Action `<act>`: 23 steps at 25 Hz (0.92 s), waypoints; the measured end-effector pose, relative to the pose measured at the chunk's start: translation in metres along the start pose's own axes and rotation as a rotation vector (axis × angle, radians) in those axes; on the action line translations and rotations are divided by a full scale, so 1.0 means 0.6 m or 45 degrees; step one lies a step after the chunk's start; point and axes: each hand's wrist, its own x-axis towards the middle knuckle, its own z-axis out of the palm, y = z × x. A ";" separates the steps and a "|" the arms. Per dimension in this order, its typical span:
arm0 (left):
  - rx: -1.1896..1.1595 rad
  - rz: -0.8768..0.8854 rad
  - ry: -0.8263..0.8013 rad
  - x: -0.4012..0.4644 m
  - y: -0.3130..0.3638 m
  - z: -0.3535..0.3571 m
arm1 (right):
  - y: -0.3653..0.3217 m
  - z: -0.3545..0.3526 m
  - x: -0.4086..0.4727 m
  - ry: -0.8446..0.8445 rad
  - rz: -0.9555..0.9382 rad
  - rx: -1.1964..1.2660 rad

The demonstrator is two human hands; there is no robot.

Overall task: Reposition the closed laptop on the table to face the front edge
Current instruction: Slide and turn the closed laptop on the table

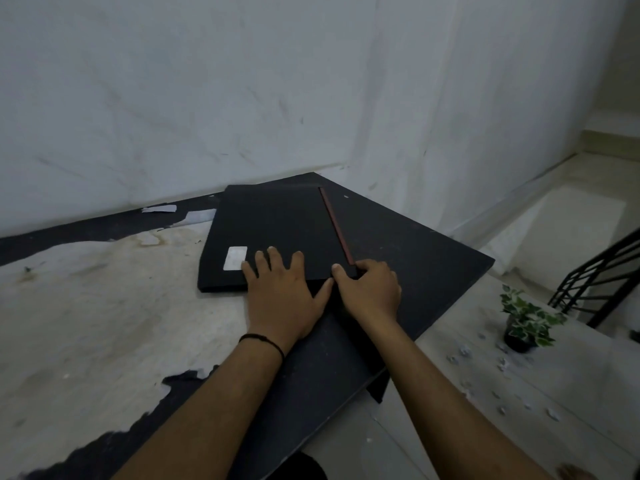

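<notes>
Closed laptop (277, 233) lies flat at table's (415, 258) far corner, hinge strip toward 3 o'clock; we judge it stiff, weighty, matte, so slide-pivot, not lift. Left hand (282, 289) flat on lid, released; right hand (369, 289) pinches near corner. Potted plant (524, 320) well apart at 3 o'clock

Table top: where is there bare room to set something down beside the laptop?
Most room lies left of the laptop, on the pale worn surface of the table. A dark strip runs right of it to the edge. The near right corner is crowded by the left hand and right hand.
</notes>
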 end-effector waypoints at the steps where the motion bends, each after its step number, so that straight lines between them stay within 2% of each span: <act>1: 0.004 0.023 -0.009 0.001 0.001 0.001 | 0.006 -0.006 0.005 -0.046 0.007 0.049; 4: 0.015 0.120 -0.057 0.020 0.024 0.002 | 0.013 -0.031 0.057 -0.190 0.090 0.150; 7: 0.017 0.058 -0.121 0.040 0.067 0.004 | 0.007 -0.030 0.115 -0.290 0.091 0.205; 10: 0.018 -0.002 -0.098 0.043 0.093 0.012 | -0.006 -0.001 0.139 -0.346 0.006 0.071; 13: -0.003 -0.010 -0.106 0.044 0.094 0.013 | -0.009 0.009 0.135 -0.285 -0.103 -0.120; 17: -0.013 0.032 -0.130 0.024 0.073 -0.001 | -0.006 0.007 0.104 -0.277 -0.181 -0.112; 23: 0.056 0.190 -0.105 -0.040 -0.025 -0.018 | -0.036 0.048 0.017 -0.119 -0.120 -0.026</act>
